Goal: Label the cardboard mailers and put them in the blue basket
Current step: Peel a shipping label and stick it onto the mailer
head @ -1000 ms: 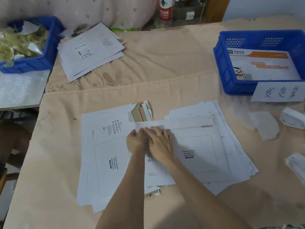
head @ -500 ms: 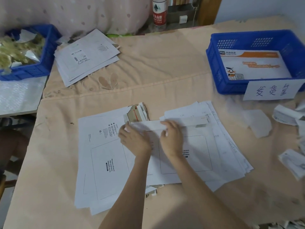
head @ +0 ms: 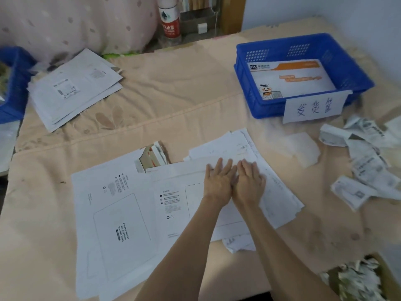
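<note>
White cardboard mailers point(head: 121, 216) lie fanned out in a loose pile on the near part of the surface point(head: 173, 101), which is covered in a peach cloth. On the topmost mailer point(head: 186, 205) both hands rest flat, side by side and touching: the left hand point(head: 218, 183) and the right hand point(head: 249, 183), fingers straight and pointing away, pressing along the mailer's folded top flap and curled round nothing. Just behind the pile's left half a few card edges point(head: 154, 156) stick out. At the near right corner sits a box of crumpled paper point(head: 360, 279). To the right of the pile, apart from it, lie a pale backing sheet point(head: 303, 148) and a scatter of crumpled label strips point(head: 366, 166). Farther right stands the blue basket point(head: 247, 88), a handwritten paper sign point(head: 314, 107) hanging on its near wall and an orange-and-white mailer point(head: 293, 77) lying flat inside. At the far left lies a second stack of mailers point(head: 73, 90) with a label on the top one, beside another blue bin point(head: 13, 83). Beyond the surface's far edge stands a bottle point(head: 170, 22).
</note>
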{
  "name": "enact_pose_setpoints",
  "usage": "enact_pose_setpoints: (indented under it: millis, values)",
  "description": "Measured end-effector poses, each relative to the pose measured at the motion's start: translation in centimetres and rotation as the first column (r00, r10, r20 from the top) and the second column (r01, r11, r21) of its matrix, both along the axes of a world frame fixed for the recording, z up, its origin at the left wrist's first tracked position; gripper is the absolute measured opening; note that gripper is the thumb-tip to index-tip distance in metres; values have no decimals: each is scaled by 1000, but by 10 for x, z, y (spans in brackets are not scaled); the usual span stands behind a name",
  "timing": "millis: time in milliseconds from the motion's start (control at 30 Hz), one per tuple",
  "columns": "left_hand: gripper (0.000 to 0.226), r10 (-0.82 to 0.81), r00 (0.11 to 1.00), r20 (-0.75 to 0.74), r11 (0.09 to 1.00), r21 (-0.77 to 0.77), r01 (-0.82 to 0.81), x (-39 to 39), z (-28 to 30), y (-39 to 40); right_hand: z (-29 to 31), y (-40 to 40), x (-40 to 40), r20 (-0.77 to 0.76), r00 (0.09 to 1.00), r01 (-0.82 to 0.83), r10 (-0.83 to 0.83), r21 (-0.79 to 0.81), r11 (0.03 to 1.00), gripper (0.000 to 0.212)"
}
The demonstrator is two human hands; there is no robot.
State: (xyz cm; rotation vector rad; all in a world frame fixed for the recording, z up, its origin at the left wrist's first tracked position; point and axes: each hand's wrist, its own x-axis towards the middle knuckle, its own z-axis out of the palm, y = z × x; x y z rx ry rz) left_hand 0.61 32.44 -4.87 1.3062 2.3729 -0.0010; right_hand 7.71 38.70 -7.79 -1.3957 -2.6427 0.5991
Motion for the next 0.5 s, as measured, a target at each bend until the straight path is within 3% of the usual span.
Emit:
enact_pose_setpoints:
  millis: [100,267,500]
  values:
    - [49,16,1000,19,1000,-14,-16,2,-1,1,4,5,1,86,995,-52,55,-35,998,48]
    - [52,49,997,53,998,-48,-46,4,7,6,10,4,7,-32,998,-48,45,-74,996,47]
    - [64,-39,996,-76,983,-182,24,7,8,12,23,11,13,146,973,-151,177,-172,973,56]
